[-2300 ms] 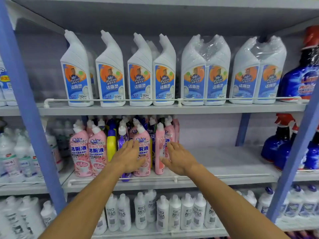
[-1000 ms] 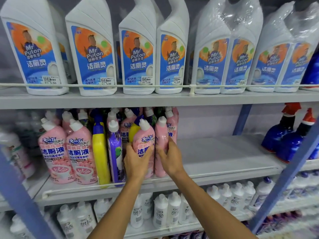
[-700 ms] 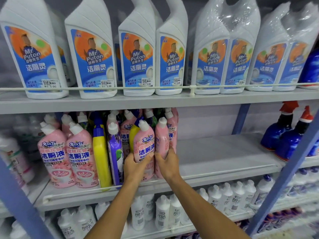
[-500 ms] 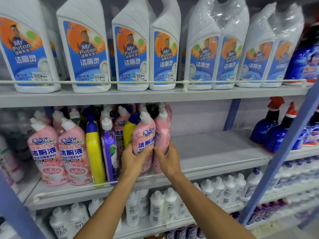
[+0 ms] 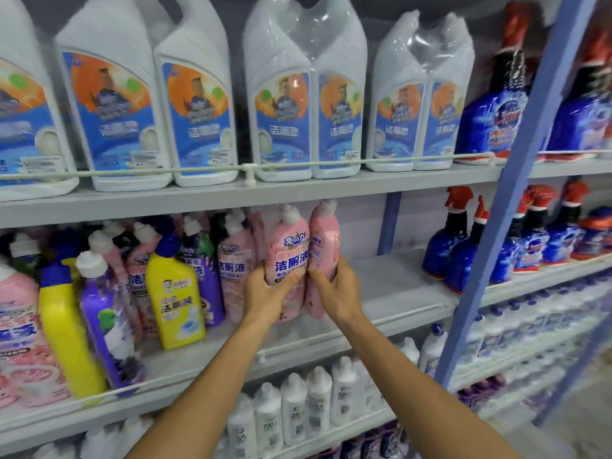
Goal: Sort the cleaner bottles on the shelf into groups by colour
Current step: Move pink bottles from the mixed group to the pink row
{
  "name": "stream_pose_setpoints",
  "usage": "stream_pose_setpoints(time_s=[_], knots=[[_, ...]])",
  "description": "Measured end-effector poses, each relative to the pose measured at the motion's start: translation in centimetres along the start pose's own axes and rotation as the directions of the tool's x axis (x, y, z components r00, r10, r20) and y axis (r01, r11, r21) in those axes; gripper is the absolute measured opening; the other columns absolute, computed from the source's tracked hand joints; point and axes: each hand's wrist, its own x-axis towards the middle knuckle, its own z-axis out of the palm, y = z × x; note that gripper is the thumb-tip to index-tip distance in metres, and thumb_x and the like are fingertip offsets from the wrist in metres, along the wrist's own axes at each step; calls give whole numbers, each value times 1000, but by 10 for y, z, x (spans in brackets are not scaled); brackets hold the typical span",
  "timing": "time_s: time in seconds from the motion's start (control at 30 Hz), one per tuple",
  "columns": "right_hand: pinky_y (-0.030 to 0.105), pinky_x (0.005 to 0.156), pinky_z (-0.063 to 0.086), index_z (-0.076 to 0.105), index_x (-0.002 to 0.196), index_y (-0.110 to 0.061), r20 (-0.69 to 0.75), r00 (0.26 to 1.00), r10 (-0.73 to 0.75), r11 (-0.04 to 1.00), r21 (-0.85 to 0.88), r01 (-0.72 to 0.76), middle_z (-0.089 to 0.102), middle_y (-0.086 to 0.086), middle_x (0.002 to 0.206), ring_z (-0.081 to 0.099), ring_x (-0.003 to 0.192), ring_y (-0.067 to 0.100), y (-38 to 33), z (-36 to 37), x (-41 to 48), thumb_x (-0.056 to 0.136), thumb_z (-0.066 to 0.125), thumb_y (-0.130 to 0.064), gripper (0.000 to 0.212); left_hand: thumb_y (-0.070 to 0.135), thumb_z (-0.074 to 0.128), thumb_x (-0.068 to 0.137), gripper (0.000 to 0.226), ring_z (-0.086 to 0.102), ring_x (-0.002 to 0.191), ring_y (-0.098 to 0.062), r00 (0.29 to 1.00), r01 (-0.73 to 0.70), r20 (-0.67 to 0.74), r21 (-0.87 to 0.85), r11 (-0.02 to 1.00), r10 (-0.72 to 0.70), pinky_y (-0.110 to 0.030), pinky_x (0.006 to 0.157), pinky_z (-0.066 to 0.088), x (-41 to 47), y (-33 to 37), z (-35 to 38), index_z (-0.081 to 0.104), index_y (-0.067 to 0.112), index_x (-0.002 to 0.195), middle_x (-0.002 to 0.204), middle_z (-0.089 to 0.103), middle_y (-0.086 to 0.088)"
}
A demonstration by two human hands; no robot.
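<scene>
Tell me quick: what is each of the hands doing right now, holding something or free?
Left hand: closed round the front-facing pink bottle.
Right hand: closed round the side-on pink bottle right beside it.

— What stands left of the blue post?
— Big white jugs high up, small white bottles low down.
— And beside it?
— Blue spray bottles, red triggers, on both sides.

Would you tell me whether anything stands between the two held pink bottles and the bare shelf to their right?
Nothing visible does: right of the pink bottles, the shelf lies bare up to the blue spray bottles.
</scene>
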Motion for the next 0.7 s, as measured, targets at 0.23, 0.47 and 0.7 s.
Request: stream_pose_setpoints(time_s=[0.23,0.47,0.7], knots=[[26,79,53,61,116,-13,-10,1000,16,999,-49,-16,69,-3,99,68,95,18,67,-84,77,95,70,-25,26,33,93,72,45,78,87,-19,996,86,-40,23,996,-85,-43,80,64,24,-27,112,73,14,107,92,80,3],[-1,66,41,57,130,-11,50,998,29,993,-114,-23,66,-3,107,61,87,10,131,-132,106,96,67,-22,37,19,87,81,28,77,81,-7,983,163,-88,19,986,-161,-19,58,57,35,-57,188,71,21,104,87,78,12],[5,77,46,58,125,-21,104,995,-10,999,-37,14,68,-14,106,65,93,2,147,-134,111,92,72,-37,39,19,84,85,35,77,90,-13,988,151,-40,108,983,-147,-16,65,57,50,-65,198,68,14,116,99,79,5]])
